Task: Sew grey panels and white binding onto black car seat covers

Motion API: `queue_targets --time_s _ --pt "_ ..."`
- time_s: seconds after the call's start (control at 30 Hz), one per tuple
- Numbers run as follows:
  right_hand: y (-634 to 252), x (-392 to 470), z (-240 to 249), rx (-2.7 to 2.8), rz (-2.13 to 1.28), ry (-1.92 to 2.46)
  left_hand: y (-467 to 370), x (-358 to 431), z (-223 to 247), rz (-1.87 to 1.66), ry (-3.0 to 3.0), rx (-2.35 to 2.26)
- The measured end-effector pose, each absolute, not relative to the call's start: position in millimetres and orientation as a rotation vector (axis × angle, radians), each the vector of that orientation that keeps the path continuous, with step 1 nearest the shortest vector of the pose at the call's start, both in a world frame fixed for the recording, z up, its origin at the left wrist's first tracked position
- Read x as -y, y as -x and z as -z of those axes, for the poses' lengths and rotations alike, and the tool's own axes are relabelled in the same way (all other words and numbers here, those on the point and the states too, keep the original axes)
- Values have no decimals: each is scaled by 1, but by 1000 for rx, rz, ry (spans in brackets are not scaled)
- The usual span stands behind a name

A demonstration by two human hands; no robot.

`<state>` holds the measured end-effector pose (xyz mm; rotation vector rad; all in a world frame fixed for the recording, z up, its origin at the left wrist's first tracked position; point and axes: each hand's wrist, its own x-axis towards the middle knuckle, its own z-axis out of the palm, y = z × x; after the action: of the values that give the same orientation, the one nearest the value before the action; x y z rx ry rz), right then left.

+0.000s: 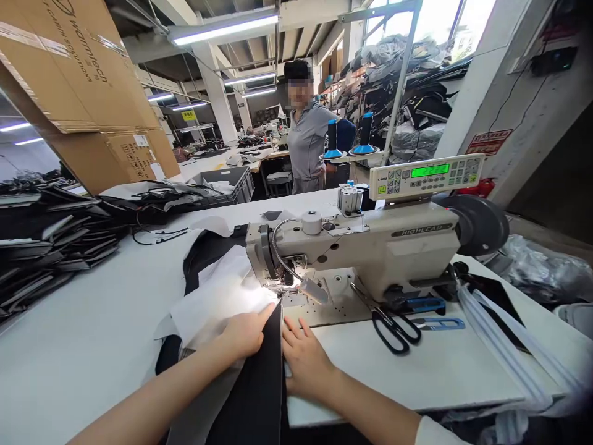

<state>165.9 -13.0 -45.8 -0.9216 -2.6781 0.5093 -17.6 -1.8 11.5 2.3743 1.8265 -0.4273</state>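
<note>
Fabric (256,384) under left hand (245,334), right hand (306,360) alongside.

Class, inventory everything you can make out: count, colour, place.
Table: one, white, foreground
Machine: one, off-white, on table
Cloth: uncounted, black and white, by machine
Scissors: one, black, before machine
Snips: two, blue, beside scissors
Straps: several, white, table's right
Cones: two, black, behind machine
Crate: one, grey, beyond table
Cartons: two, brown, left
Stacks: uncounted, mostly black, left
Lights: several, white, overhead
Person: one, grey shirt, behind machine
Left hand: one, bare, on cloth
Right hand: one, bare, at cloth's edge
</note>
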Motion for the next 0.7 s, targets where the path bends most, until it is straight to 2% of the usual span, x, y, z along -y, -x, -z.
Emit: queue_targets --time_s 0.33,0.7 --pt "-176 4 42 2672 -617 877 10 -1 -7 600 -2357 -1834" --pt "-177 5 47 2616 -563 852 9 -2 -7 668 -2355 -1835"
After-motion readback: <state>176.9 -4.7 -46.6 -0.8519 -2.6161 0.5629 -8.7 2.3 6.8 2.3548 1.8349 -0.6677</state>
